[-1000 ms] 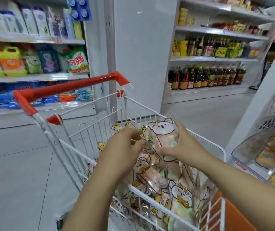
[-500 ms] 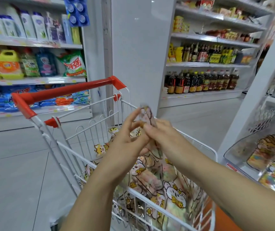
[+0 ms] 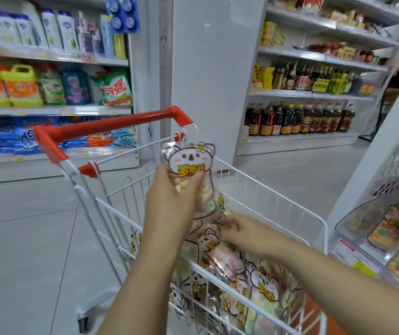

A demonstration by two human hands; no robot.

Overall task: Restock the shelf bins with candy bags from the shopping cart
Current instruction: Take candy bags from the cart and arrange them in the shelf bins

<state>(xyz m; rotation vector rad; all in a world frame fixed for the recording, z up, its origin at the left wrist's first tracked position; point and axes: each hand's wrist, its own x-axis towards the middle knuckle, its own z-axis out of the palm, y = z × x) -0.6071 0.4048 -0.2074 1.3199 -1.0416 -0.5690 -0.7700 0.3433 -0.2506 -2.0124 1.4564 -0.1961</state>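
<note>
1. Grip state: the left hand (image 3: pixel 169 197) was closed around one candy bag (image 3: pixel 190 170), held upright above the shopping cart (image 3: pixel 278 206). The thumb pressed across the bag's printed front.
2. The right hand (image 3: pixel 237 229) reached down into the pile of bags (image 3: pixel 232 257) in the cart. It was motion-blurred, so whether it gripped anything could not be told.
3. Risk, slip: the held bag appeared to be slick clear film, pinched near its upper half. A loose pinch would likely let it drop back into the cart.
4. Risk, drag-out: the bags lay overlapped. Pulling one free could probably lift a neighbour over the wire side and onto the floor (image 3: pixel 24 238).
5. Risk, crushing: the contents looked soft, so a hard squeeze could deform them.
6. Container, cart: it held many like bags, heaped against the near wire wall.
7. Container, shelf bin (image 3: pixel 353 221): the clear bin stood at the right, well apart from both hands, and already held some colourful bags. Its free space could not be judged.
</note>
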